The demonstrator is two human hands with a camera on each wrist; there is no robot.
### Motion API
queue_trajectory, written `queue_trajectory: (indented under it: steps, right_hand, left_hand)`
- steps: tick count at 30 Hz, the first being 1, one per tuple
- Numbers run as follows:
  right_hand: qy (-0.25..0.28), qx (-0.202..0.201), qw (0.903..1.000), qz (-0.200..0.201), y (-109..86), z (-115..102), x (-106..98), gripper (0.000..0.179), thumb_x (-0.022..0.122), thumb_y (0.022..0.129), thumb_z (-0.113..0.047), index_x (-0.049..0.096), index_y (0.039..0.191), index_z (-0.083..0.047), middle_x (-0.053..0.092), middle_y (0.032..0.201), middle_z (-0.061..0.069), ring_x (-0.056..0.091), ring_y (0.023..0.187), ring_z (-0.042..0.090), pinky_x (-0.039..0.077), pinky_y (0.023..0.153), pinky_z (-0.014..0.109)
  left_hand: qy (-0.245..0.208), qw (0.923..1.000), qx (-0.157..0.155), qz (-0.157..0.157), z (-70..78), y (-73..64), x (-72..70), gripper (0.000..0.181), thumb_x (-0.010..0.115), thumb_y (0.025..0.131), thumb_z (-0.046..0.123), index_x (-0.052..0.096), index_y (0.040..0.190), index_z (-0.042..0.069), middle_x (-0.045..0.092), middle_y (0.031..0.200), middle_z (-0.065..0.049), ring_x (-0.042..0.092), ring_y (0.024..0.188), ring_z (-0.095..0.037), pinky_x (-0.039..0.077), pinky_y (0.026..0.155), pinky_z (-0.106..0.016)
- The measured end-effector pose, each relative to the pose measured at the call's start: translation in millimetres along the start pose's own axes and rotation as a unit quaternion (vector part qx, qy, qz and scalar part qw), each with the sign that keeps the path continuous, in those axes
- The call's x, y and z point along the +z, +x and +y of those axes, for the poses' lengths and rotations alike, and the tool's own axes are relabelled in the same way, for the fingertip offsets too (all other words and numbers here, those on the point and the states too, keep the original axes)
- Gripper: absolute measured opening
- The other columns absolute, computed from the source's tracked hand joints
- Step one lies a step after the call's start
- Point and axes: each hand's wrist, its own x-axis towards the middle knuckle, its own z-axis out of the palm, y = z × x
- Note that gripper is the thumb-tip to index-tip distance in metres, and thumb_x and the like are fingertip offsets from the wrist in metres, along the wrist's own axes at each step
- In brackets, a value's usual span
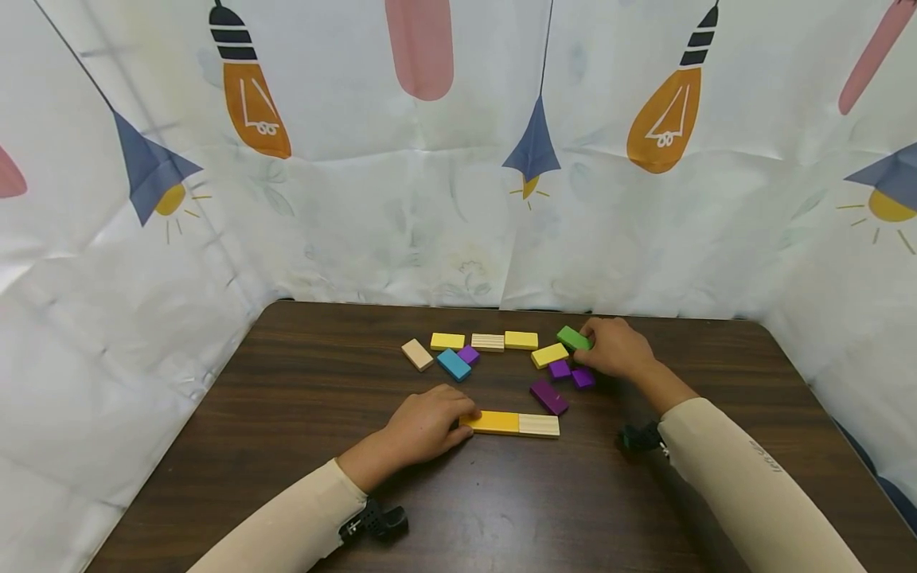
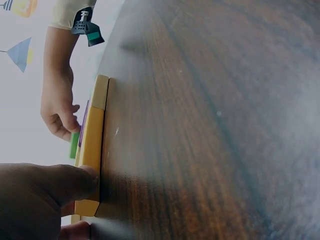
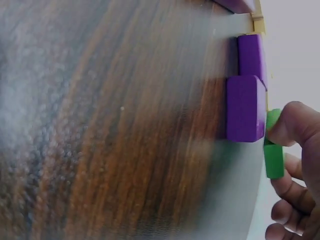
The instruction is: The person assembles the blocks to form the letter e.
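At the left end of a front row, my left hand pinches an orange-yellow block between thumb and fingers; the left wrist view shows the thumb along its near side. A pale wooden block continues the row, end to end with it. Farther back on the right, my right hand grips a green block by its right end, and in the right wrist view the thumb partly hides that green block. Two small purple blocks lie just in front of it.
A dark purple block lies behind the front row. Along the back are yellow blocks and a striped wooden block. A blue block, a small purple block and a tan block lie back left. A printed cloth hangs behind the brown table.
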Motion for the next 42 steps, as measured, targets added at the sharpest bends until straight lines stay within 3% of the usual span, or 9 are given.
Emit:
queue_trajectory:
  steps: [7, 18, 24, 42]
  right_hand:
    - [0.049, -0.037, 0.9974, 0.038, -2.7, -12.0, -4.5, 0.039, 0.073, 0.087, -0.026, 0.069, 0.12, -0.006, 0.07, 0.108, 0.011, 0.061, 0.094, 0.026, 0.053, 0.073, 0.045]
    - [0.062, -0.073, 0.9952, 0.022, -3.5, -43.5, 1.6, 0.034, 0.074, 0.086, -0.028, 0.073, 0.116, -0.013, 0.069, 0.103, 0.001, 0.055, 0.1, 0.025, 0.051, 0.072, 0.043]
    - [0.051, -0.102, 0.9933, 0.015, -6.7, -57.1, 6.7, 0.035, 0.075, 0.086, -0.027, 0.073, 0.118, -0.011, 0.07, 0.107, 0.001, 0.055, 0.105, 0.026, 0.052, 0.077, 0.045]
    - [0.025, -0.146, 0.9889, -0.017, -9.5, -80.0, 24.2, 0.032, 0.079, 0.088, -0.027, 0.075, 0.117, -0.015, 0.07, 0.099, -0.005, 0.056, 0.102, 0.022, 0.051, 0.082, 0.04]
  left_hand:
    - [0.003, 1.0, 0.001, 0.001, -1.0, -0.1, 0.1, 0.018, 0.076, 0.095, 0.029, 0.074, 0.11, 0.022, 0.071, 0.111, 0.008, 0.063, 0.106, -0.016, 0.057, 0.069, -0.036]
    - [0.001, 1.0, -0.003, -0.001, -1.3, 0.6, -0.3, 0.019, 0.077, 0.094, 0.029, 0.074, 0.111, 0.021, 0.071, 0.111, 0.007, 0.064, 0.107, -0.017, 0.057, 0.07, -0.038]
    - [-0.001, 1.0, -0.002, -0.002, -1.0, 0.6, -0.2, 0.019, 0.077, 0.094, 0.029, 0.074, 0.112, 0.021, 0.071, 0.112, 0.006, 0.064, 0.107, -0.017, 0.057, 0.071, -0.038]
    - [-0.002, 0.9999, -0.008, -0.008, -1.7, 1.5, 2.2, 0.019, 0.076, 0.095, 0.03, 0.074, 0.111, 0.022, 0.07, 0.112, 0.008, 0.063, 0.107, -0.016, 0.057, 0.071, -0.039]
